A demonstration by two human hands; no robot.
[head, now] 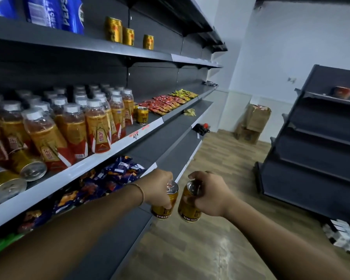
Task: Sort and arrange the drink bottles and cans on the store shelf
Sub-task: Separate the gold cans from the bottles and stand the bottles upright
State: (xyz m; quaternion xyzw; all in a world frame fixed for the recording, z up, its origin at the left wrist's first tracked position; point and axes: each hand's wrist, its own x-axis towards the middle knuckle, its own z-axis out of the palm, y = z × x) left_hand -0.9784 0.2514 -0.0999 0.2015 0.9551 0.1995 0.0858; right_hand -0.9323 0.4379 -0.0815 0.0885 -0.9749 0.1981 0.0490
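My left hand (pixel 160 186) grips a gold can (pixel 163 207) by its upper part, and my right hand (pixel 210 194) grips a second gold can (pixel 188 209) beside it. Both cans hang in front of the lower shelves, almost touching. On the middle shelf (pixel 117 147) stand several rows of orange drink bottles (pixel 77 128) with white caps. Two gold cans (pixel 142 115) stand upright to their right. Two more gold cans (pixel 26 166) lie on their sides at the shelf's left front. Three gold cans (pixel 127 35) stand on the upper shelf, right of blue Pepsi packs (pixel 55 13).
Red and yellow snack packets (pixel 170 102) lie farther along the middle shelf. Blue and orange snack bags (pixel 101 182) fill the shelf below. A dark empty shelf unit (pixel 315 150) stands across the wooden aisle on the right. Cardboard boxes (pixel 253 124) sit by the far wall.
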